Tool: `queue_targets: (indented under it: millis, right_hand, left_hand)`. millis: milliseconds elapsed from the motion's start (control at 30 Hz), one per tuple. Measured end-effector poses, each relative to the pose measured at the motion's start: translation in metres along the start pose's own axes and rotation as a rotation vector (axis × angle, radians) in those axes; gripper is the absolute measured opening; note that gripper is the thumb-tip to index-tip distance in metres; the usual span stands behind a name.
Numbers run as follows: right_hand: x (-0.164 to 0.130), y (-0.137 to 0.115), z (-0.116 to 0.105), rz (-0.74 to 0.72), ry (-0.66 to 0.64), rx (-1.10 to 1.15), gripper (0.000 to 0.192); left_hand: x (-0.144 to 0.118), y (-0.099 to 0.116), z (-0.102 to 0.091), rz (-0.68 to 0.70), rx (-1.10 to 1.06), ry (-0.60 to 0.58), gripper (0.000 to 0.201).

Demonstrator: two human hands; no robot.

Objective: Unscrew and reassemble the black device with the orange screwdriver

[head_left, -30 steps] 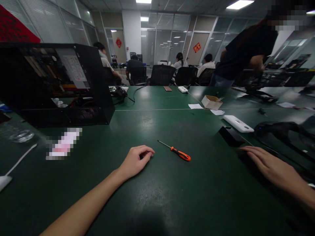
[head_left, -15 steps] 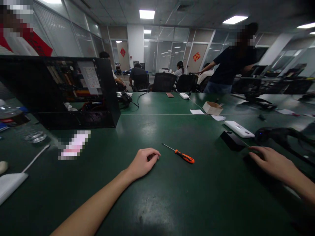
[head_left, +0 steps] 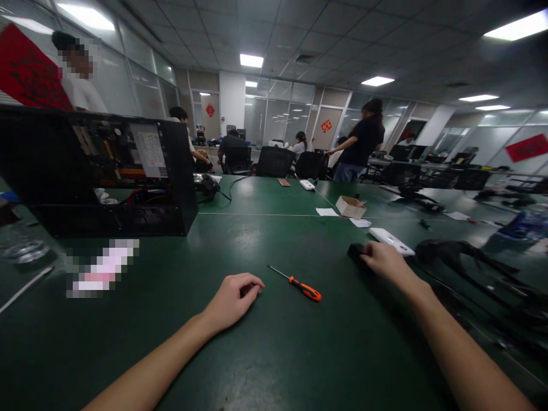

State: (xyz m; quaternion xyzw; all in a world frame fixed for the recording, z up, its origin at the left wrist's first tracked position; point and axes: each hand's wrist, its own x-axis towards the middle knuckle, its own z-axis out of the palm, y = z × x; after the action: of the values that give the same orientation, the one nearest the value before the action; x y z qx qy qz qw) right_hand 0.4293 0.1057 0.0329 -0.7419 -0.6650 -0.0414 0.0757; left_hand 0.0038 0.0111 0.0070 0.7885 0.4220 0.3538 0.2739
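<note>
Head view: left hand [head_left: 233, 297] loosely curled, empty, on green table [head_left: 265, 354]; right hand [head_left: 381, 260] closed over black box [head_left: 355, 251]; screwdriver [head_left: 299, 285] between them, untouched; open computer case [head_left: 98, 171] far left

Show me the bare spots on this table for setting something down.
Bare: the green table between both forearms, and the stretch from the screwdriver to the computer case. Crowded: around the right hand, with the black block, white device and straps.
</note>
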Motion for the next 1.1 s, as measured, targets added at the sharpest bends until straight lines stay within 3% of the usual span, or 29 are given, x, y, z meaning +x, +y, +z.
queue_targets:
  millis: [100,200,300,400,500,667,800,1100]
  right_hand:
    - [-0.024,-0.043,-0.014,-0.223,0.011,0.157,0.011]
    - [-0.061,-0.099,-0.023,-0.576,-0.009,0.550,0.010]
    - [-0.096,-0.148,-0.019,-0.743,-0.114,0.730,0.008]
    - [-0.118,-0.174,-0.005,-0.854,-0.152,0.753,0.012]
    - [-0.125,-0.177,0.008,-0.878,-0.109,0.776,0.013]
    - [-0.118,-0.160,0.013,-0.937,-0.055,0.800,0.013]
    - [-0.110,-0.149,0.014,-0.864,-0.070,0.850,0.013]
    - [-0.115,-0.150,0.014,-0.667,-0.171,0.884,0.027]
  left_hand:
    - [-0.001,0.000,0.000,0.003,-0.023,0.048,0.019]
    - [-0.003,-0.002,0.001,0.017,-0.094,0.125,0.033]
    - [-0.004,-0.005,0.002,0.045,-0.140,0.140,0.049]
    - [-0.005,-0.005,0.002,0.075,-0.139,0.093,0.051]
    - [-0.004,-0.001,0.001,0.097,-0.097,0.031,0.039]
    - [-0.001,0.005,0.000,0.090,-0.039,-0.058,0.026]
    - [0.000,0.007,0.000,0.057,-0.006,-0.071,0.027]
    - [-0.003,0.012,-0.002,0.026,0.006,-0.111,0.028]
